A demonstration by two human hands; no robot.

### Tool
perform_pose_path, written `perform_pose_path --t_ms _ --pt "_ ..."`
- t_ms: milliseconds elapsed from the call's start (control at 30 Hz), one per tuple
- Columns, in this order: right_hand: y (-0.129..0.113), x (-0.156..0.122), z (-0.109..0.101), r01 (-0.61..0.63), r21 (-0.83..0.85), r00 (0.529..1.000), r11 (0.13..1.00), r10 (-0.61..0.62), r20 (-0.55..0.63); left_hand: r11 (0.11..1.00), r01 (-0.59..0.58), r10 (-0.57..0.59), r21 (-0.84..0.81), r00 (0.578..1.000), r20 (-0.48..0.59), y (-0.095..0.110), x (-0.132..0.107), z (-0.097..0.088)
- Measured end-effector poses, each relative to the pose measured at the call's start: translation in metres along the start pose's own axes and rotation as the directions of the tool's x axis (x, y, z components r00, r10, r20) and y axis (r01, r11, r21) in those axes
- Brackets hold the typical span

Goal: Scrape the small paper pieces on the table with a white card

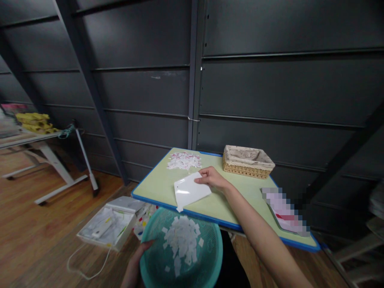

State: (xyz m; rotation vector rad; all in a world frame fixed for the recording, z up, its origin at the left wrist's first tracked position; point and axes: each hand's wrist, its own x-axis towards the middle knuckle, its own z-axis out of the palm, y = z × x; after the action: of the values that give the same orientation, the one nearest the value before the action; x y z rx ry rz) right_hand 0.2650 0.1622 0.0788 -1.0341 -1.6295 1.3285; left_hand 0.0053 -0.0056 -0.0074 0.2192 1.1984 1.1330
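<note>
My right hand [211, 179] is closed on the far edge of a flat white plastic scraper [190, 191] that lies on the pale green table [216, 204] near its blue front edge. A scrap of white paper sits at the scraper's lower corner, right at the table edge. Below the edge, my left hand [141, 253] grips the rim of a teal mesh basket [210, 256] holding several white paper scraps [181, 240]. A pile of pink and white paper bits [184, 160] lies at the table's far left corner.
A woven basket with cloth lining [247, 161] stands at the table's back right. A blurred paper item [285, 211] lies at the right end. On the wooden floor lie a white tray with cable [106, 226] and coloured-dot sheets. Another table [36, 138] stands far left.
</note>
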Motion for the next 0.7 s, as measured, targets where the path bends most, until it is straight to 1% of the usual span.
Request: perform_pose_path --t_ms 33,67,100,133,167,200,233,267,300,333,400,500,633,700 --pt "0.0 0.0 0.0 0.009 0.016 1.0 1.0 -0.009 0.001 1.0 -0.003 0.003 -0.001 1.0 -0.003 0.001 -0.001 0.001" --pt "0.001 0.002 -0.002 0.025 0.034 0.999 0.999 -0.024 -0.029 1.0 -0.005 0.005 -0.002 1.0 -0.007 0.001 -0.002 0.002" --pt "0.001 0.003 -0.005 0.049 0.047 0.994 0.998 -0.045 -0.096 1.0 0.001 -0.001 -0.005 1.0 -0.01 0.002 -0.002 0.002" --pt "0.002 0.005 -0.01 0.083 0.047 0.978 0.995 -0.072 -0.194 1.0 0.008 -0.008 -0.01 1.0 -0.008 0.002 -0.002 0.003" --pt "0.003 0.007 -0.015 0.118 0.016 0.946 0.993 -0.107 -0.307 1.0 0.017 -0.017 -0.013 1.0 -0.003 0.002 -0.002 0.004" --pt "0.005 0.01 -0.022 0.146 -0.049 0.897 0.988 -0.153 -0.415 1.0 0.02 -0.02 -0.015 1.0 0.001 0.002 -0.002 0.004" --pt "0.007 0.012 -0.028 0.158 -0.134 0.848 0.978 -0.204 -0.49 1.0 0.018 -0.018 -0.015 1.0 -0.002 0.002 -0.002 0.004" --pt "0.009 0.014 -0.034 0.151 -0.215 0.807 0.965 -0.246 -0.537 1.0 0.009 -0.01 -0.015 1.0 -0.009 0.002 -0.002 0.004" --pt "0.011 0.015 -0.039 0.135 -0.28 0.778 0.95 -0.277 -0.564 1.0 0.0 -0.001 -0.018 1.0 -0.016 0.002 -0.002 0.004" --pt "0.013 0.016 -0.042 0.12 -0.328 0.764 0.937 -0.298 -0.573 1.0 0.0 0.0 -0.022 1.0 -0.026 0.002 -0.002 0.004" --pt "0.015 0.017 -0.044 0.098 -0.387 0.767 0.917 -0.317 -0.558 0.999 0.022 -0.023 -0.027 0.999 -0.04 0.002 -0.002 0.004" --pt "0.016 0.016 -0.039 0.064 -0.46 0.794 0.886 -0.325 -0.514 0.998 0.053 -0.054 -0.031 0.998 -0.031 0.002 -0.002 0.003" --pt "0.012 0.015 -0.033 -0.013 -0.557 0.791 0.831 -0.332 -0.514 0.995 0.075 -0.077 -0.064 0.997 -0.015 0.002 -0.004 0.004" --pt "0.009 0.014 -0.031 -0.028 -0.552 0.795 0.834 -0.316 -0.518 0.995 0.075 -0.078 -0.066 0.996 -0.036 0.003 -0.005 0.006"
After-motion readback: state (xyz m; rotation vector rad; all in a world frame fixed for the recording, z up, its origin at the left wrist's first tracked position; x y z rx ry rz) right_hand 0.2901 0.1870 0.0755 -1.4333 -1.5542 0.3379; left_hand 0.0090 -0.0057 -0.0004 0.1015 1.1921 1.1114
